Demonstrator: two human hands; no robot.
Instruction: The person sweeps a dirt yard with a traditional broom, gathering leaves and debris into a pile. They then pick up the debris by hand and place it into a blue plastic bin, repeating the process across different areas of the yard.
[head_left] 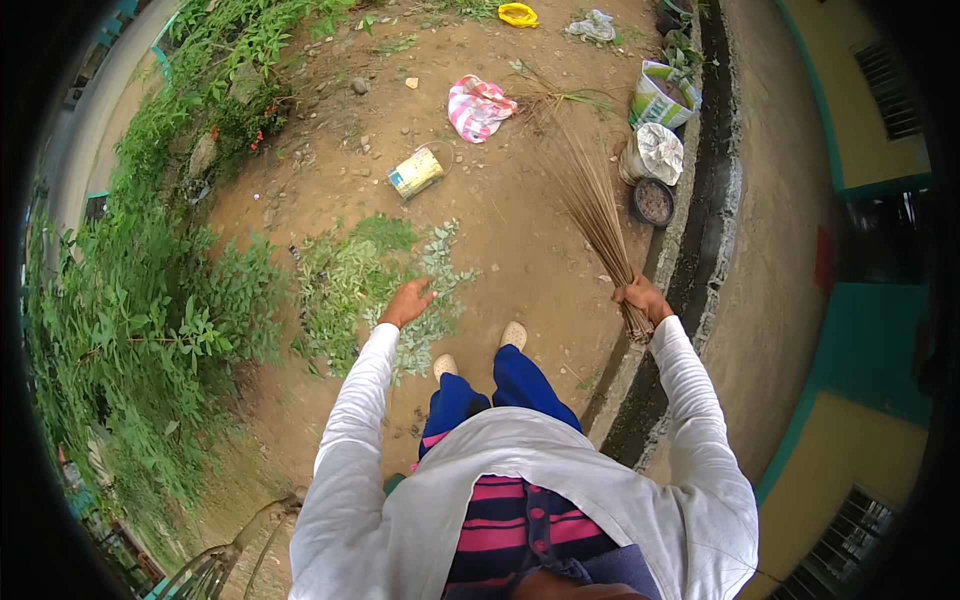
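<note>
My right hand (645,299) is wrapped round the thick lower end of a stick broom (601,215). Its thin brown sticks fan out away from me and to the left, over the dirt. On the other side, my left hand (406,304) is stretched forward with fingers apart and nothing visible between them. Below and around that hand lie a pile of cut green leaves (345,280) and a grey-green leafy branch (440,262). Whether the hand touches the branch, I cannot tell.
Ahead lie a paint-stained bucket (416,173) on its side and a pink-and-white checked bag (480,108). A white-covered container (655,155), a dark round pot (652,201) and a planted sack (664,95) line the drainage channel (690,260). Dense shrubs (150,330) fill the left.
</note>
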